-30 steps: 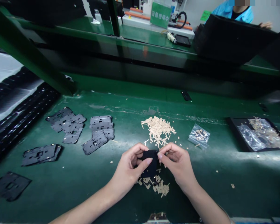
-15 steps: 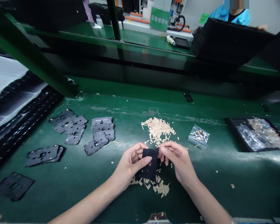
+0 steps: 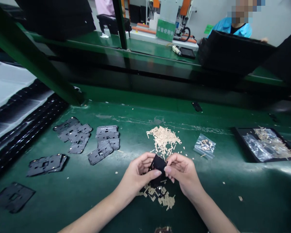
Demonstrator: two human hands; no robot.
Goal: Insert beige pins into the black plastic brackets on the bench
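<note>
- Hands meet low in the middle of my view, both on one black plate [image 3: 158,163], tilted above the counter [image 3: 99,191].
- I see the left hand [image 3: 141,173] gripping its left side, thumb across the face.
- The right hand [image 3: 183,170] pinches its right edge between thumb and fingertips; whether anything small sits between them, I cannot tell.
- Just beyond the fingers I have a heap of pale strips [image 3: 163,139]; nearer, partly under the plate, lie loose pale pieces [image 3: 168,201].
- To my right rests a clear bag [image 3: 205,146] with small pieces inside, then a black tray [image 3: 239,133] holding more plastic bags and strips.
- Well off to my left I count several overlapping groups of dark plates [image 3: 108,137], lying flat.
</note>
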